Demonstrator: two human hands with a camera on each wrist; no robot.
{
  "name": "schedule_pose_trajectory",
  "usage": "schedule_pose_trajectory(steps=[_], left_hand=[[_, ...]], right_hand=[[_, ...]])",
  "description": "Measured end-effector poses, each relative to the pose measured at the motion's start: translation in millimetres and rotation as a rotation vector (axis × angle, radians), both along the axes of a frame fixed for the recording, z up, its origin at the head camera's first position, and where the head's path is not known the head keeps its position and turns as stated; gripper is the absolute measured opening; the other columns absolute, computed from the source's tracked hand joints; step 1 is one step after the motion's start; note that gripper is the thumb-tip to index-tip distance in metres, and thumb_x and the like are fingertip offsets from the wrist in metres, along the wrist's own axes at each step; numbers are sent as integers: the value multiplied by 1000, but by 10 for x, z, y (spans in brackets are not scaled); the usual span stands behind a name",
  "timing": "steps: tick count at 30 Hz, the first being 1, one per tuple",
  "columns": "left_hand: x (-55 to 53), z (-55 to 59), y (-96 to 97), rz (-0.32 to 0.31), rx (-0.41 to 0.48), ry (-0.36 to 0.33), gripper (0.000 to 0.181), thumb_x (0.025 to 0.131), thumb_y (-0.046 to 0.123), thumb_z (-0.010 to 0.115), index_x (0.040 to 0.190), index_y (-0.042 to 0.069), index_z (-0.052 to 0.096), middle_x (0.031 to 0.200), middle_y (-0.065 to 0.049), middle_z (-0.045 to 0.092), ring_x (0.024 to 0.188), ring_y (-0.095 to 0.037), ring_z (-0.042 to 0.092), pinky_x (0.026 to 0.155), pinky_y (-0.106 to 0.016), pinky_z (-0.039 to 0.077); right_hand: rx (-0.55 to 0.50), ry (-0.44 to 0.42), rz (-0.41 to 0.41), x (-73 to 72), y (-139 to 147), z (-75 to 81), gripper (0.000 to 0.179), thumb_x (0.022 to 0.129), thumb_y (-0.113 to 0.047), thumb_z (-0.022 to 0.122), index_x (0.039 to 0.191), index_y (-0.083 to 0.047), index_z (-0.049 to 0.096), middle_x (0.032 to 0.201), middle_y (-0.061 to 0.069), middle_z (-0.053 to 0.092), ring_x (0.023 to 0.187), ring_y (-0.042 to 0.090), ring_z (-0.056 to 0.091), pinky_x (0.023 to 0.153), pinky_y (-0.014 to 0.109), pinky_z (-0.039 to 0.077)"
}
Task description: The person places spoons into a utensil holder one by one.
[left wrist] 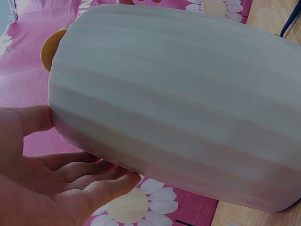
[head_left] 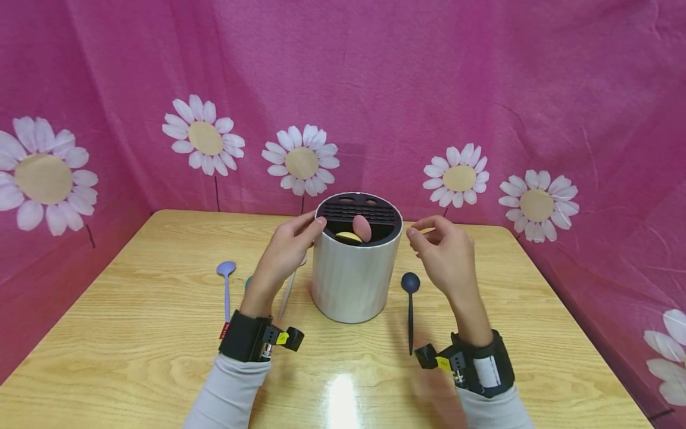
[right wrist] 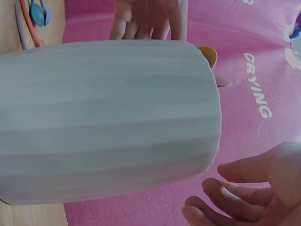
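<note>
A white ribbed utensil holder (head_left: 351, 283) with a black slotted top (head_left: 358, 213) stands upright on the table. Inside its large front opening show a pink oval utensil head (head_left: 362, 227) and a yellow spoon head (head_left: 349, 237). My left hand (head_left: 286, 247) rests against the holder's left side, thumb at the rim and fingers lying fairly straight along the wall. To the right, my right hand (head_left: 447, 253) hovers beside the holder with loosely bent fingers; the right wrist view shows its fingertips (right wrist: 214, 186) apart from the wall and nothing held.
A dark blue round-headed spoon (head_left: 410, 283) lies right of the holder. On the left lie a lavender spoon (head_left: 226, 269) and a pale thin handle (head_left: 286, 296). The right wrist view shows a teal utensil head (right wrist: 35, 15) and an orange handle (right wrist: 30, 26). A pink flowered cloth (head_left: 370, 89) hangs behind.
</note>
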State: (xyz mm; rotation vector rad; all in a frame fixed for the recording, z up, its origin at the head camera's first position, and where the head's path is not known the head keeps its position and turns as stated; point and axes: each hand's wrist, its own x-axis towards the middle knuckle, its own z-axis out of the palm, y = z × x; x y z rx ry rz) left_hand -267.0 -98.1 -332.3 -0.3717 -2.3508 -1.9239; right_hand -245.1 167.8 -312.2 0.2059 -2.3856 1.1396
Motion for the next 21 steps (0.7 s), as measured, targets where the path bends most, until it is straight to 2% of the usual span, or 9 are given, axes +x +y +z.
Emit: schedule_pose_trajectory(steps=[6, 9, 16, 21], left_hand=[[4, -3, 0, 2, -4, 1, 47, 101, 41, 53, 141, 17, 51, 76, -2, 40, 50, -11, 32, 44, -22, 27], [7, 2, 0, 4, -5, 1, 47, 101, 41, 52, 142, 17, 51, 75, -2, 39, 50, -11, 32, 44, -22, 27], [7, 4, 2, 6, -5, 2, 46, 101, 40, 52, 141, 18, 51, 73, -2, 38, 49, -11, 31, 44, -22, 26], [11, 0, 0, 4, -7, 10, 46, 101, 40, 52, 141, 18, 51, 74, -2, 39, 53, -13, 35, 44, -22, 27]], right_hand=[[64, -81, 23, -13, 58, 9, 18, 95, -21, 64, 97, -3, 68, 73, 10, 67, 65, 21, 64, 54, 34, 50], [95, -140, 43, -24, 92, 14, 20, 96, -22, 63, 97, -3, 69, 72, 10, 66, 66, 24, 64, 56, 34, 51], [239, -304, 85, -57, 203, 6, 30, 98, -30, 59, 96, -1, 68, 74, 10, 65, 67, 22, 59, 57, 33, 46], [269, -361, 89, -82, 269, -8, 33, 99, -33, 57, 99, -1, 67, 76, 11, 66, 68, 22, 61, 58, 32, 46]])
